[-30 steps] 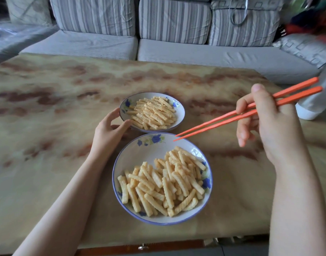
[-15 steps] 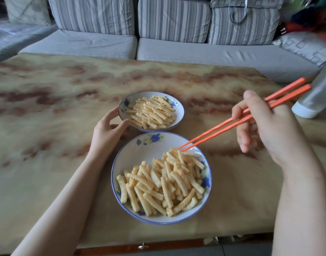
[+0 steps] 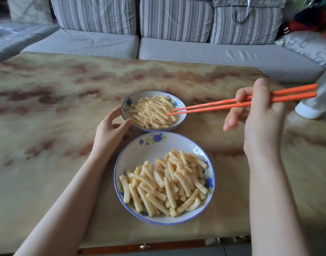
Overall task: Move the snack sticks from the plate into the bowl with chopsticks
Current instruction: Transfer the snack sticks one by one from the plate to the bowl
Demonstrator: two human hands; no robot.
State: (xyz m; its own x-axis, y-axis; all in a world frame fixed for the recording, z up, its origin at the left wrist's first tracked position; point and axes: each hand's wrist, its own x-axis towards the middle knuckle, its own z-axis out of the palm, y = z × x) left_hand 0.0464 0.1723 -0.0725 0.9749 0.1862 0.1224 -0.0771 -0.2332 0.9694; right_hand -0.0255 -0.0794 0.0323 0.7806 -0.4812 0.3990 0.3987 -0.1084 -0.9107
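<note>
Blue-rimmed bowl (image 3: pixel 126 108), left rim gripped by the left hand (image 3: pixel 110 130), fingers (image 3: pixel 115 112) curled, holds many snack sticks (image 3: pixel 153 112). The plate (image 3: pixel 149 150) just nearer is still heaped, so much is left. From the bowl's right, the right hand (image 3: pixel 260 115) pinches 2 chopsticks (image 3: pixel 204 109), tips over it.

Two arms in shot: left hand (image 3: pixel 110 129), right hand (image 3: pixel 260 117). Forearms bare from wrist to frame edge, both sides. Hands bare, plain, same on both.
</note>
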